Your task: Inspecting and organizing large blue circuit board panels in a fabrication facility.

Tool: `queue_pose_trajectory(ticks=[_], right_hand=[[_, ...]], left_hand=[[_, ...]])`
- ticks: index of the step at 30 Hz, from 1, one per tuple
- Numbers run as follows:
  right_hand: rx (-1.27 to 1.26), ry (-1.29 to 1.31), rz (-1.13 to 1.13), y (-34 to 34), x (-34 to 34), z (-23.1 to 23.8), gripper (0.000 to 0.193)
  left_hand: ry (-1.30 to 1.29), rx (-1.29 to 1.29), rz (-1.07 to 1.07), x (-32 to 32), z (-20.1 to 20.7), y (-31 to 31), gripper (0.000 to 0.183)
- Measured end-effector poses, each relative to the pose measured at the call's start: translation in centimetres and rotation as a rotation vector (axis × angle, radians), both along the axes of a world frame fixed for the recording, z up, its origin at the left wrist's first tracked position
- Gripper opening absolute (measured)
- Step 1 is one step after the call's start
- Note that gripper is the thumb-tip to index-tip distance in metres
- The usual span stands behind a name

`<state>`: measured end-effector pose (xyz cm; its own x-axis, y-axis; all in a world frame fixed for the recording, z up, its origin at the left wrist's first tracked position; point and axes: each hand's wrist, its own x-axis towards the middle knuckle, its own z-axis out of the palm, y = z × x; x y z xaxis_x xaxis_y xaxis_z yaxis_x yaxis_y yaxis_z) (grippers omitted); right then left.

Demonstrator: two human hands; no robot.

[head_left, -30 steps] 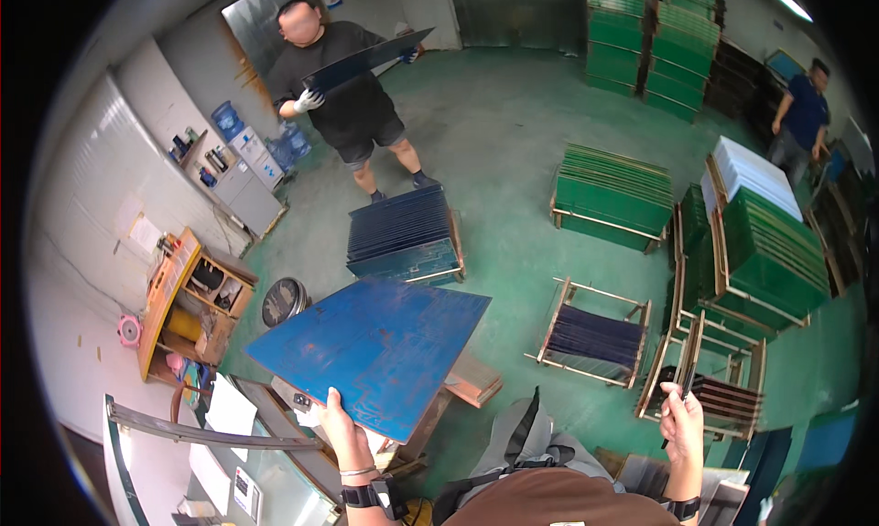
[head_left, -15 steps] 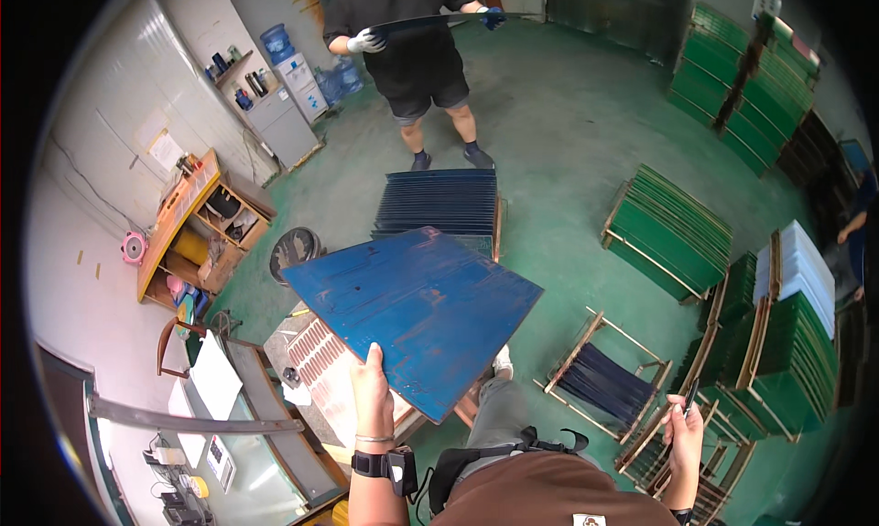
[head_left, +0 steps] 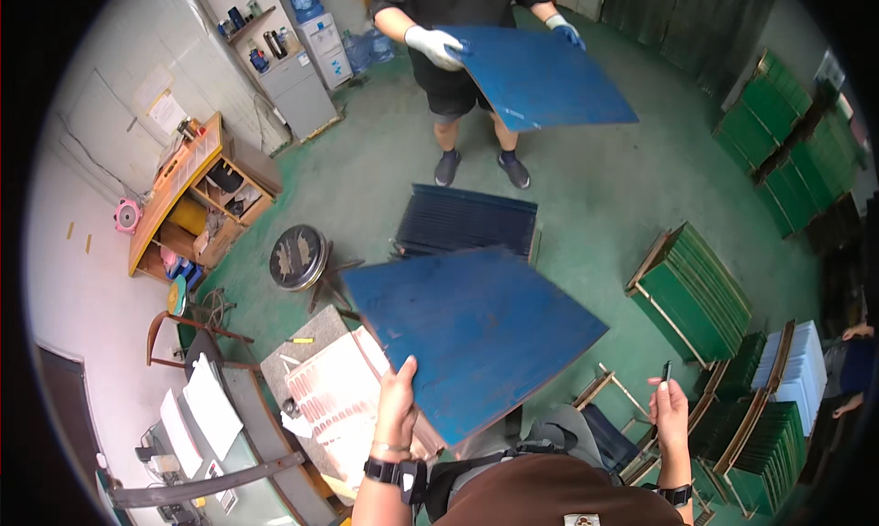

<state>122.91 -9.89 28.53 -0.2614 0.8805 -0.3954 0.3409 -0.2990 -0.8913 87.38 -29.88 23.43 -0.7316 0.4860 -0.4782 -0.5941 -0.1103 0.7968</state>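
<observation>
My left hand grips the near left edge of a large flat blue panel, thumb on top. The panel is scuffed and tilted, held in front of my body. My right hand is raised at the right, pinching a slim dark pen upright. Across from me a person in gloves holds a similar blue panel by its edges. Between us, on the floor, a rack of dark blue panels is partly hidden behind my panel.
At my left stands a table with pinkish printed sheets and a yellow cutter. Beyond it is a round stool. Racks of green panels stand at the right, near a low wooden frame.
My view has shifted, and my panel now sits farther right and lower. The other person has come nearer and tipped their panel from edge-on to show its blue face.
</observation>
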Motion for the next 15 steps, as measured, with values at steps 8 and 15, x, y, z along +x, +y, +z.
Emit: queue_pose_trajectory(ticks=[8,15], right_hand=[[-0.004,-0.045,0.269,4.0,-7.1,1.0,0.026],[0.029,-0.09,0.411,6.0,-8.0,-2.0,0.025]], left_hand=[[0.182,-0.137,0.211,-3.0,0.5,-4.7,0.034],[0.405,-0.189,0.373,-3.7,2.5,-5.3,0.039]])
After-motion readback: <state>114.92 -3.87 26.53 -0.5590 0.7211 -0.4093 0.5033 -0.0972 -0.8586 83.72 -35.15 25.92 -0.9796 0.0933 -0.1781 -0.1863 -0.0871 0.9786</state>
